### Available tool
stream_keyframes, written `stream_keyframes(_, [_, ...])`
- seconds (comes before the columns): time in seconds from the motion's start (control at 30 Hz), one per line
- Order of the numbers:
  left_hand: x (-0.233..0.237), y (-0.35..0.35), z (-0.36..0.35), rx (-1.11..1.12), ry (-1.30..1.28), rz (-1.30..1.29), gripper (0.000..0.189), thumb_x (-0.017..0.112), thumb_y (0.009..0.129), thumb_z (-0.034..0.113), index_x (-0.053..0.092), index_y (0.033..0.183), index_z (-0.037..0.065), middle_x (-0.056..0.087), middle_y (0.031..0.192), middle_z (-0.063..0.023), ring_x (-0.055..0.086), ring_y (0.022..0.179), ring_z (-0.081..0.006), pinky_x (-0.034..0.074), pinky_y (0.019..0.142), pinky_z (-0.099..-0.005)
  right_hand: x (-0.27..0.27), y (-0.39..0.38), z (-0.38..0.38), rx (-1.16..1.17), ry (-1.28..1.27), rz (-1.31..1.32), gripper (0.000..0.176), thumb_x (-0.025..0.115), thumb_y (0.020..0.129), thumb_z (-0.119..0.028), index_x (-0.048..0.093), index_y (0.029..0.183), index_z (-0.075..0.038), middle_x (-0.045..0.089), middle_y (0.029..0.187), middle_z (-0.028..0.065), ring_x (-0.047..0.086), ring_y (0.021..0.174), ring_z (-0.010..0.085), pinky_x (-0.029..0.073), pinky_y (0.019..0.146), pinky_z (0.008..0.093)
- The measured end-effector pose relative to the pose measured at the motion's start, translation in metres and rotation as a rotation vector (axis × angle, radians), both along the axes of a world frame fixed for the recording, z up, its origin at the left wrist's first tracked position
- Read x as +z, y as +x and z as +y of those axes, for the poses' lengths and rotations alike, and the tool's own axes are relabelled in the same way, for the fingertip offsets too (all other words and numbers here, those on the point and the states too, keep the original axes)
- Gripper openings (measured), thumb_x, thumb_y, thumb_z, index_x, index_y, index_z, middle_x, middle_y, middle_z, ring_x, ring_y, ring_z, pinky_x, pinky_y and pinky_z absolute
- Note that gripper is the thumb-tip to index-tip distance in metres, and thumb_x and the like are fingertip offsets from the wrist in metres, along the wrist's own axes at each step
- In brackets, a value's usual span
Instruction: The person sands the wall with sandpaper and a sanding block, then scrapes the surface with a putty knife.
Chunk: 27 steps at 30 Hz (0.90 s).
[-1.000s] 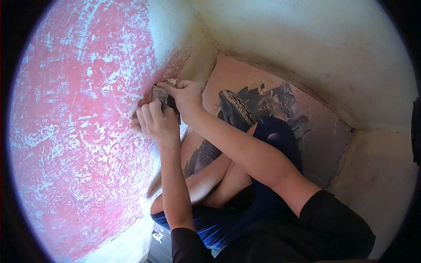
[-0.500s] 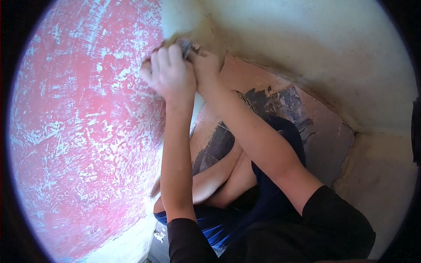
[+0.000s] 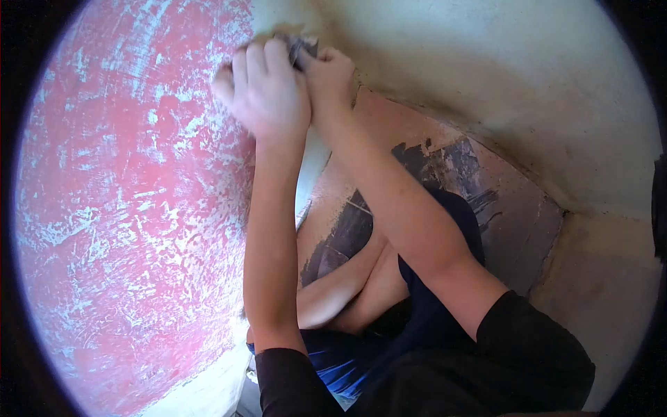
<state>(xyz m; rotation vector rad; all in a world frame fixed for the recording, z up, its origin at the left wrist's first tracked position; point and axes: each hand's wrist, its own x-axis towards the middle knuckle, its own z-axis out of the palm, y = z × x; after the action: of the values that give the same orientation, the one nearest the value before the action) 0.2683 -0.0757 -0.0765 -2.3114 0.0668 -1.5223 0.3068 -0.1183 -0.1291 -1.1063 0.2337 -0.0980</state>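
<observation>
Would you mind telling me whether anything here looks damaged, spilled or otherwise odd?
Yes: dark, ragged-edged patches mar the reddish floor, looking like smears or worn coating, and the pink wall is unevenly streaked with white.

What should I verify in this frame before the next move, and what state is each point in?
1. Left hand and right hand both on the dark grey, rough-looking flat piece: ok.
2. Piece pressed flat on the wall: cannot tell; the left hand covers much of it.
3. Pink-and-white mottled wall evenly coloured: not ok; pale patches break up the pink.
4. Short black sleeves clear of both hands: ok.
5. Reddish-brown floor free of marks: not ok; dark smears show on it.
</observation>
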Motion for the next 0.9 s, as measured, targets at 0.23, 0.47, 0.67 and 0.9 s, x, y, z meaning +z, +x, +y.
stream_keyframes(0.23, [-0.036,-0.056,0.005,0.063,-0.081,-0.062,0.011,0.067,0.080,0.008,0.060,0.081,0.017,0.056,0.075,0.0022,0.058,0.072,-0.0185,0.036,0.081,-0.0380,-0.027,-0.053,0.003,0.166,-0.010,-0.006,0.042,0.089,0.079,-0.021,0.059,0.061,0.002,0.061,0.060,0.0093,0.051,0.058,0.0135,0.047,0.057,0.0382])
stream_keyframes(0.47, [-0.063,-0.101,0.012,0.209,-0.153,-0.035,0.016,0.070,0.083,0.009,0.059,0.077,0.018,0.054,0.072,0.0031,0.058,0.071,-0.0169,0.034,0.080,-0.0377,-0.033,-0.089,0.009,0.163,-0.027,0.003,0.051,0.093,0.077,-0.027,0.054,0.056,-0.002,0.052,0.053,0.0086,0.044,0.052,0.0127,0.041,0.051,0.0396])
stream_keyframes(0.67, [0.003,-0.002,-0.001,-0.039,-0.052,-0.060,0.011,0.068,0.078,0.011,0.059,0.079,0.017,0.059,0.078,0.0012,0.060,0.079,-0.0198,0.037,0.081,-0.0407,0.009,-0.003,-0.003,0.001,-0.154,-0.001,0.045,0.088,0.077,-0.016,0.053,0.054,0.000,0.051,0.051,0.0070,0.043,0.053,0.0130,0.041,0.051,0.0392])
stream_keyframes(0.9, [-0.017,-0.025,0.004,0.029,-0.072,-0.033,0.013,0.066,0.074,0.006,0.060,0.080,0.017,0.056,0.075,0.0020,0.057,0.073,-0.0185,0.036,0.081,-0.0392,-0.010,-0.022,-0.004,0.102,-0.104,0.040,0.045,0.090,0.076,-0.026,0.059,0.058,0.001,0.058,0.056,0.0095,0.048,0.054,0.0136,0.043,0.053,0.0398])
